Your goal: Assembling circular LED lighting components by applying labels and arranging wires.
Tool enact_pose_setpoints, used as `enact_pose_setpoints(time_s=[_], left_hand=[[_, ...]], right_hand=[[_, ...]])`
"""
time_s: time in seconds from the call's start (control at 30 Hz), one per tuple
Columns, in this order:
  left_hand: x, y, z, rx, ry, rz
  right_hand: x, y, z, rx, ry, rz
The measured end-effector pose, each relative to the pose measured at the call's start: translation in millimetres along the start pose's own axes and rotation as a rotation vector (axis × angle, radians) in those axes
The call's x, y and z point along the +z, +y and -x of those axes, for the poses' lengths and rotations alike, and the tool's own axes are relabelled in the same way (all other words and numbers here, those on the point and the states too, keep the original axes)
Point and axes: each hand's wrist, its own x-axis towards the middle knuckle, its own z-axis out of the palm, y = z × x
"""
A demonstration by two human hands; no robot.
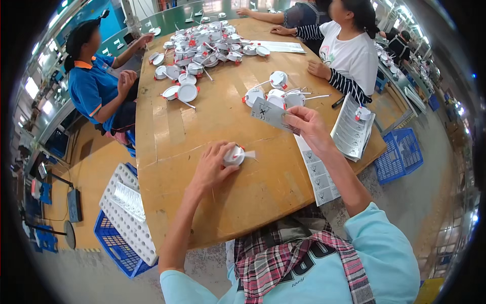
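On the brown table [172, 202], my left hand [212, 164] is closed round the side of a small round white downlight [234, 155] with red clips. A white lead on the right of it looks blurred. My right hand [310, 126] pinches a silver-grey printed label [272, 114] between thumb and fingers, raised above the table. Just behind that label lies a small group of white downlights [278, 79] with leads. A strip of similar labels [321, 177] runs under my right forearm and hangs over the near table edge.
A large heap of white downlights [207, 43] covers the far part of the table. Label sheets [352, 129] lie at the right edge. Co-workers sit left [93, 76] and right [349, 45]. Blue crates [400, 154] and a white perforated tray [126, 213] stand beside the table.
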Motion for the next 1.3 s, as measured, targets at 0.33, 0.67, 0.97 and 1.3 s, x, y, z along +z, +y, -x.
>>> enact_pose_setpoints(time_s=[0.33,0.67,0.97,1.3], left_hand=[[15.3,60.3,13.4,-0.419,0.221,-0.311],[-5.1,79.7,15.4,-0.411,0.372,0.401],[30.5,62.0,21.5,-0.141,0.077,-0.097],[36.7,82.4,29.5,-0.466,0.316,0.025]], right_hand=[[17.0,-8.4,10.4,-0.039,0.086,-0.169],[22.1,7.6,34.7,0.074,0.043,0.103],[4.9,7.3,54.0,0.043,0.134,0.094],[-1.0,23.3,47.0,0.057,0.143,0.139]])
